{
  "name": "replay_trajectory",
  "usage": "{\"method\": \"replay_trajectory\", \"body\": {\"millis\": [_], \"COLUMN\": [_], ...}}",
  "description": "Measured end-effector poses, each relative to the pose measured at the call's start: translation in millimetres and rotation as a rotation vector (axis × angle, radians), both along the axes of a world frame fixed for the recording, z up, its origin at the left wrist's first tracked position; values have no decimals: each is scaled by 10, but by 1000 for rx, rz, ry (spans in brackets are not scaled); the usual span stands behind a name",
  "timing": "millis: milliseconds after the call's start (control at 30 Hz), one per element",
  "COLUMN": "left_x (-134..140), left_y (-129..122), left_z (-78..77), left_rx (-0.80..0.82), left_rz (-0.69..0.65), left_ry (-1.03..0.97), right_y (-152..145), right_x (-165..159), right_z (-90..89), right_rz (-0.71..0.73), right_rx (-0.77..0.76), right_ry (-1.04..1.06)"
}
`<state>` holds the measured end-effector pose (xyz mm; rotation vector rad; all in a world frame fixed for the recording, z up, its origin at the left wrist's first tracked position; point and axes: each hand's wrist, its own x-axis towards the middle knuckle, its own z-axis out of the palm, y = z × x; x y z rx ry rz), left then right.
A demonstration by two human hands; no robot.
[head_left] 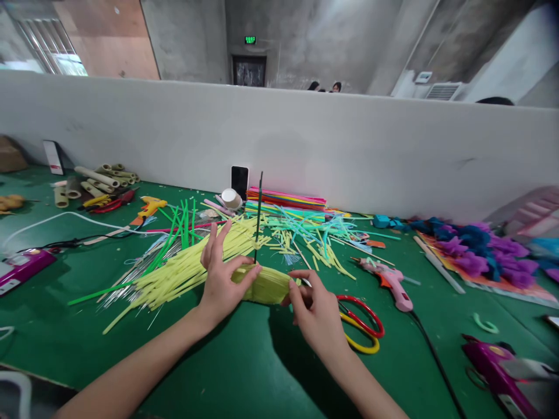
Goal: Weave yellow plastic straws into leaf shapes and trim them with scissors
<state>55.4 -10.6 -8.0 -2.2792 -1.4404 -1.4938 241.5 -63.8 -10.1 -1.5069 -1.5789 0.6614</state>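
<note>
Between my two hands is a yellow-green pipe-cleaner panel (268,285), made of strips lying side by side. My left hand (220,276) pinches its left part between thumb and index finger, with the other fingers raised. At the panel's right end, my right hand (317,311) grips the edge with thumb and fingertips. A thin dark stick (259,215) rises upright at the panel's top edge by my left fingertips; its lower end is hidden. Just right of my right hand lie scissors with red and yellow handles (364,326), their blades mostly covered.
Loose yellow pipe cleaners (174,279) are heaped behind my left hand. A pink glue gun (391,279) with a black cord lies at right, a yellow glue gun (152,206) at left. Behind stand a phone (240,181), a paper cup (231,199) and a white partition (279,134).
</note>
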Motion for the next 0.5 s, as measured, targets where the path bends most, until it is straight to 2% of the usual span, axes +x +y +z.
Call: {"method": "replay_trajectory", "body": {"millis": [133, 233, 300, 367, 500], "left_x": [5, 4, 2, -2, -7], "left_y": [-19, -47, -70, -88, -111], "left_z": [-12, -53, -80, -93, -83], "left_rx": [45, 192, 315, 367, 513], "left_rz": [20, 44, 7, -40, -37], "left_ry": [11, 9, 94, 202, 343], "right_y": [19, 22, 16, 4, -26], "right_x": [-4, -13, -17, -21, -39], "right_z": [-18, -63, -85, -93, -84], "right_rz": [10, 19, 27, 31, 75], "right_rx": [12, 63, 104, 138, 174], "right_ry": [32, 40, 22, -13, -25]}}
